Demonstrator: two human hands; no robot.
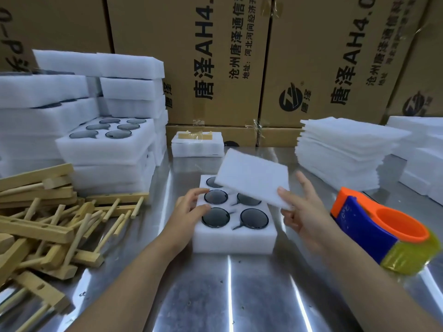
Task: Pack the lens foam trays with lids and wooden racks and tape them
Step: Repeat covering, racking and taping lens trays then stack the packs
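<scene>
Our left hand (191, 207) rests on the left edge of the tray (235, 238), fingers loosely bent on its top and not wrapped round it, steadying it as we judge. Our right hand (302, 209) pinches the lid (251, 178) by its near right corner, thumb on top. The hands are apart, one at each side of the tray. The tray sits in the middle of the table (239, 295), its long axis running away from us, dark lenses (215, 218) in its pockets. The lid hangs tilted over the far right part, skewed to that axis, hiding the far right pocket. We judge it must turn square, come left and toward us, then drop flat; the right hand carries it and the left must clear the edge. There is bare steel in front and behind. The tape dispenser (383, 226) lies just right of the right hand, the racks (48, 212) are piled well to the left, and spare lids (345, 149) are stacked far right.
</scene>
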